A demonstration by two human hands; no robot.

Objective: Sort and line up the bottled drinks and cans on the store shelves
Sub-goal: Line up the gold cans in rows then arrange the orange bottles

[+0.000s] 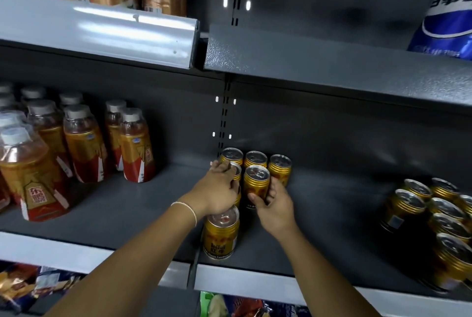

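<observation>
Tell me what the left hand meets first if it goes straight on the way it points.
Likely the rear-left can, right behind the gripped can in the left hand; depth is unclear.

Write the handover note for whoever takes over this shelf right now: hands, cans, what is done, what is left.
Left hand: grips the left-column can from above, behind the front can.
Right hand: fingers curl round the middle-column can.
Done: three back-row cans stand in line near the rear wall, and a block is forming at the left end of the shelf.
Left: set both held cans square, then probably bring over the loose cans crowded at the right and line them up too.
</observation>
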